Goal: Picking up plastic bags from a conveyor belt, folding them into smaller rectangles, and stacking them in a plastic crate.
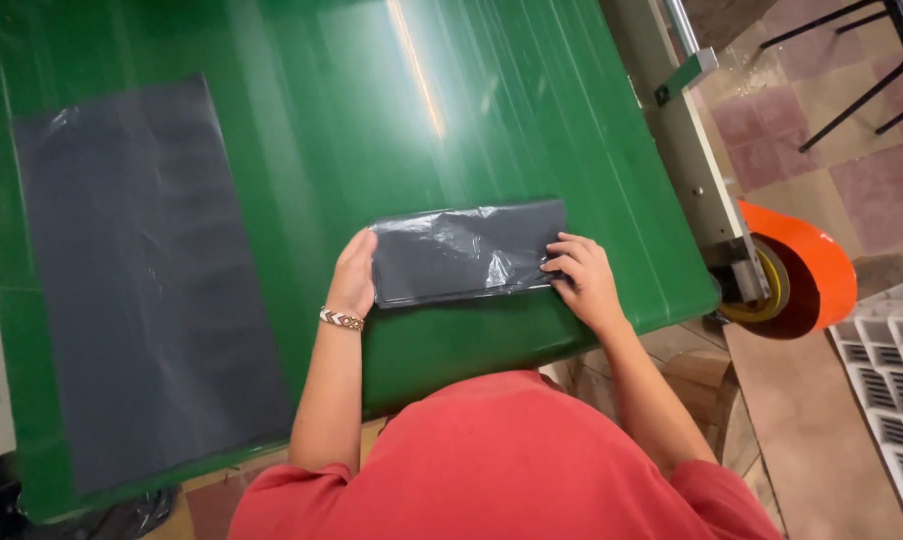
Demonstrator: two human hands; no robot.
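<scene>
Head view looks down on a folded dark plastic bag (466, 252) lying near the front edge of a green table (491, 120), and both of your hands are on it. Your left hand (354, 275) sits at the bag's left end, palm curved against the edge with the fingers tucked over or under it; I cannot tell whether they pinch the plastic or only press on it. Your right hand (583, 275) lies flat on the bag's right end, fingers spread a little and pointing left, fingertips pressing the wrinkled film down, holding nothing closed. So the bag stretches between your two hands, one at each short end.

To do this fold well, judging from how it lies: keep the right fingertips pinning that end while the left hand draws the film taut, so the creases in the middle smooth out. Line up the long edges before you press, since thin film will likely slide on the glossy surface.

A bracelet (341, 318) rings your left wrist. Well to the left lies a large flat sheet of the same dark plastic (141, 290), apart from the folded one. Off the table's right corner sits an orange roll (806, 275) on the machine frame, above a tiled floor (871, 190).
</scene>
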